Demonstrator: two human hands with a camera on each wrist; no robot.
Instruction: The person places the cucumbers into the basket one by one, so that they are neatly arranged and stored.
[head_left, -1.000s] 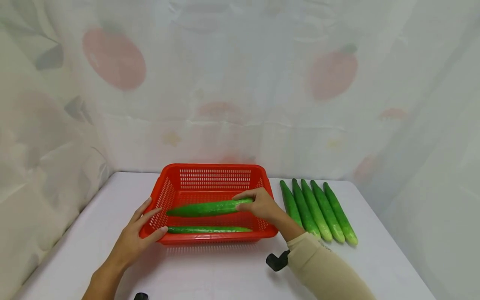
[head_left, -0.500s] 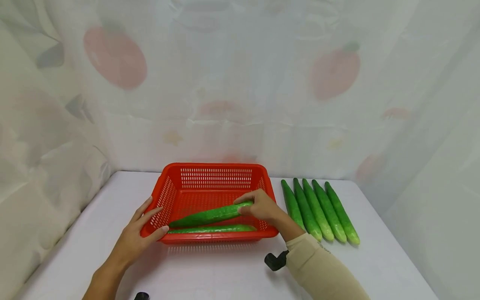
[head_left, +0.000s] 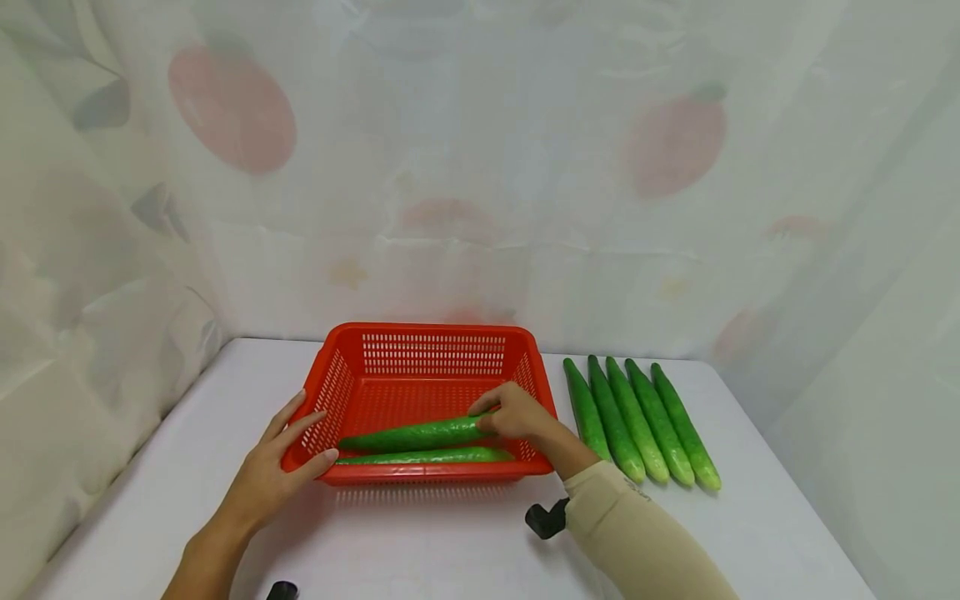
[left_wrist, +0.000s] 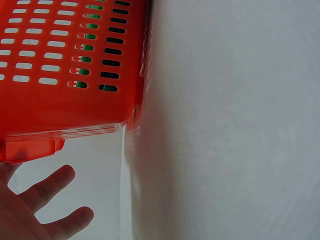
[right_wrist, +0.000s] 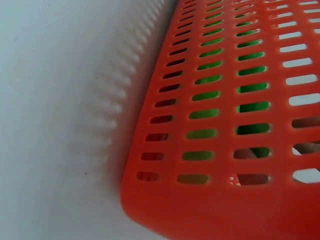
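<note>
My right hand (head_left: pixel 517 413) is inside the red plastic basket (head_left: pixel 423 398), pinching the pale right end of a long green cucumber (head_left: pixel 420 434). That cucumber lies low in the basket, just behind another cucumber (head_left: pixel 431 456) along the front wall. At the basket's left side, my left hand (head_left: pixel 272 473) rests on the rim, thumb at the front corner and fingers spread. In the left wrist view, two of its fingers (left_wrist: pixel 52 185) extend free beside the basket wall (left_wrist: pixel 65 107). The slotted wall (right_wrist: pixel 210 205) mostly covers the right hand and cucumbers in the right wrist view.
Several cucumbers (head_left: pixel 637 421) lie side by side on the white table (head_left: pixel 420 542), right of the basket. A black object (head_left: pixel 546 520) shows by the right forearm, another (head_left: pixel 282 591) near the front edge. A patterned white curtain (head_left: pixel 465 167) stands behind.
My right hand has lowered the cucumber into the basket, bringing it down and forward beside the front one. The left hand has stayed on the rim.
</note>
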